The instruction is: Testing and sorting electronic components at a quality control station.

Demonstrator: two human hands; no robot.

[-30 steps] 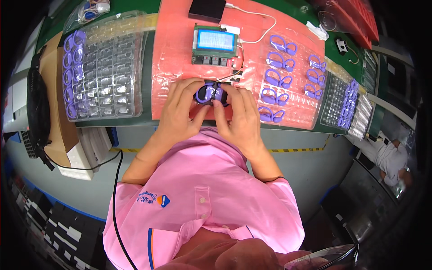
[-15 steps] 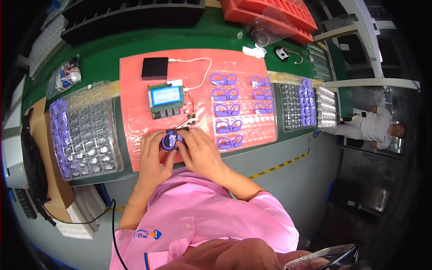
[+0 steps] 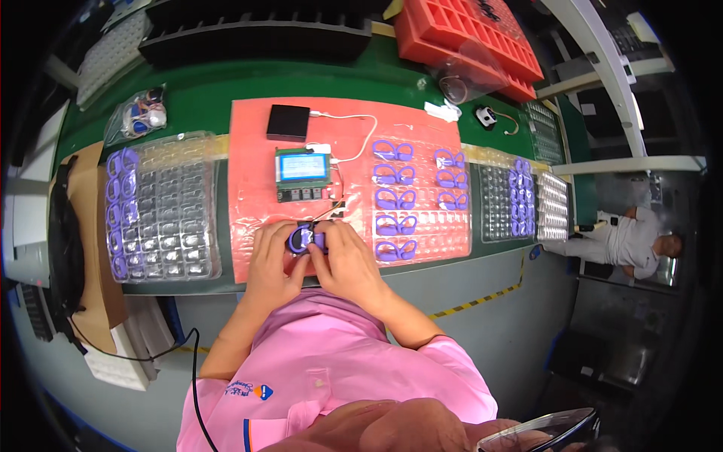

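Observation:
At the front of the red mat [image 3: 256, 203], my left hand [image 3: 275, 260] and right hand [image 3: 350, 264] meet with their fingers closed around a purple ear-hook earphone [image 3: 301, 239]. Both thumbs press at its near side. Something dark lies under the earphone, mostly hidden by my fingers. A thin wire leads from there to a small circuit board with a lit blue screen [image 3: 303, 167], just beyond my hands. A white cable [image 3: 374, 135] links the board to a flat black box [image 3: 288, 123]. To the right, a clear tray [image 3: 440, 242] holds several purple earphones in pairs.
Clear trays [image 3: 169, 218] with purple earphones flank the mat on the left and right [image 3: 497, 203]. Black [image 3: 256, 38] and red [image 3: 452, 30] slotted bins stand at the back. A bag of wired parts [image 3: 143, 114] lies far left. A person [image 3: 633, 233] stands far right.
The whole view has shifted, so the bench appears further right and lower. Both hands stay together on the earphone, with little visible change in their grip.

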